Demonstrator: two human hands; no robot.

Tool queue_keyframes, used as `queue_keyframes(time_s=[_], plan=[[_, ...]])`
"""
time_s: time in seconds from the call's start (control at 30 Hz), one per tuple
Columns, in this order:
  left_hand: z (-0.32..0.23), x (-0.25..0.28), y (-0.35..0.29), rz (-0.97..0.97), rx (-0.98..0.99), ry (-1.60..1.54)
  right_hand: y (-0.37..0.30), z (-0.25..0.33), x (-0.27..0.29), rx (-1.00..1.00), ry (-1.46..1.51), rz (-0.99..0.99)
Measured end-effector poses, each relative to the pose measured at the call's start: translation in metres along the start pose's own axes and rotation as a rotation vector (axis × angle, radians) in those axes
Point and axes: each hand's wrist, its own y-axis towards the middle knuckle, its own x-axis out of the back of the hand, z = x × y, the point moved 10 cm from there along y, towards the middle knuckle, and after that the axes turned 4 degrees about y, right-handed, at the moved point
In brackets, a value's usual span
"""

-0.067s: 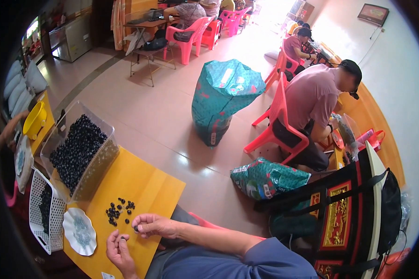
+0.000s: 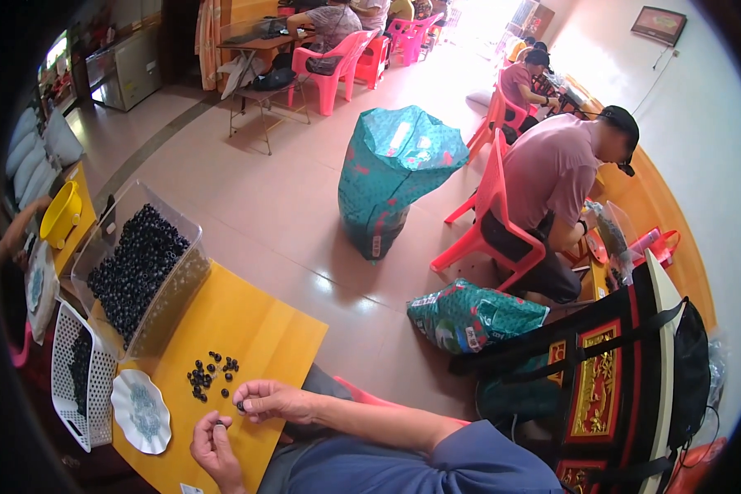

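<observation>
Right hand [image 2: 270, 400] pinches a black part [image 2: 240, 406]; left hand [image 2: 214, 451], half-curled, pinches a dark bit [image 2: 220, 423] above the yellow counter [image 2: 263, 325].

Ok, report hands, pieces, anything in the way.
Right hand pinching black piece. Left hand close by, small dark item at fingertips. Loose black pieces beyond both hands, not between them.

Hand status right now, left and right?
Left hand: fingers curled, a small dark bit at the thumb tip; whether it's gripped can't be told.
Right hand: closed, pinching a small black piece.
</observation>
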Motion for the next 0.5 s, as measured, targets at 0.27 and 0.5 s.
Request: queue_keyframes(time_s=[0.27,0.5], plan=[[-0.013,-0.011,0.000,0.083,-0.084,-0.018,-0.001,0.003,0.001,0.007,0.003,-0.015],[-0.009,-0.004,0.001,0.078,-0.016,-0.007,-0.001,0.002,0.000,0.026,-0.003,-0.033]])
